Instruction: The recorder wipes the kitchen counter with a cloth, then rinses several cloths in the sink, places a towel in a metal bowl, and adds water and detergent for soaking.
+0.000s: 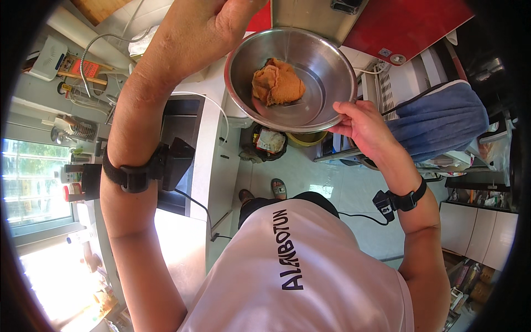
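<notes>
A round stainless steel basin (327, 99) is held up in front of me, tilted a little. An orange-brown cloth (278, 81) lies crumpled inside it, with what looks like a little water around it. My right hand (365, 124) grips the basin's near right rim, thumb over the edge and fingers beneath. A thin vertical streak, perhaps running water, shows near the basin's far side. My left hand (228, 20) is raised at the top of the picture, to the left of the basin. Its fingers are cut off by the frame, so what they touch is hidden.
To the left are a dark sink (178, 120) and a white counter (203, 141). Below the basin stand a lined waste bin (269, 143) and a yellowish tub (307, 139). A blue towel (444, 118) drapes over a rack at right. A red panel (406, 25) is beyond.
</notes>
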`<state>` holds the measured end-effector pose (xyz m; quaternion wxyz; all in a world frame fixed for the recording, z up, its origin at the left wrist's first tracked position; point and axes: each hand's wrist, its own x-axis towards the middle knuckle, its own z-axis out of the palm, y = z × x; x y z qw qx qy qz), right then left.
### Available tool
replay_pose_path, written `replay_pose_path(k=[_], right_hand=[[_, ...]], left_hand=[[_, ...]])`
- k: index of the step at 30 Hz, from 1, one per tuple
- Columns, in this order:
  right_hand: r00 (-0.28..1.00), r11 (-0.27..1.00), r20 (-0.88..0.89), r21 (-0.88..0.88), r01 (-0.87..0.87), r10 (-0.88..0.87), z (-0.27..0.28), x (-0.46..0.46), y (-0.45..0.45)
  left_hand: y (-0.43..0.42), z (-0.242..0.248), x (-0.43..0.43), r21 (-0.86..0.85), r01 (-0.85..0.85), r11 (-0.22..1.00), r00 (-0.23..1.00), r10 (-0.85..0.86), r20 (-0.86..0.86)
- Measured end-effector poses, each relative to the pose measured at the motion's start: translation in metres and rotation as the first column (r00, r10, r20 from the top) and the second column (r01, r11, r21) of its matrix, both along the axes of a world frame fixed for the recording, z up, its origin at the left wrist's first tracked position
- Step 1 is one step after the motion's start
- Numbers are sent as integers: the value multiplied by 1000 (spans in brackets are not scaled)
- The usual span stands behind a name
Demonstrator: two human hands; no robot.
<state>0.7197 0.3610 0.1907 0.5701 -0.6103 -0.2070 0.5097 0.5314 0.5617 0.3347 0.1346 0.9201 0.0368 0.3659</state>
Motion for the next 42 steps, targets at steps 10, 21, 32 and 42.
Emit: replay_pose_path(k=[10,21,32,42], right_hand=[[1000,1000,13,-16,0,0,2,-2,0],[1000,999,20,-30,11,-11,3,-3,2],[1000,1000,-7,-16,-19,19,2,-3,2],[1000,1000,-8,-21,3,-3,-2,-1,1]], left_hand=[[15,-1,-1,-86,46,995,997,-50,-53],[5,0,-1,17,24,1000,999,-25,22],[28,-8,2,-60,164,985,986,-161,49],[16,1,1,-10,171,985,985,-171,35]])
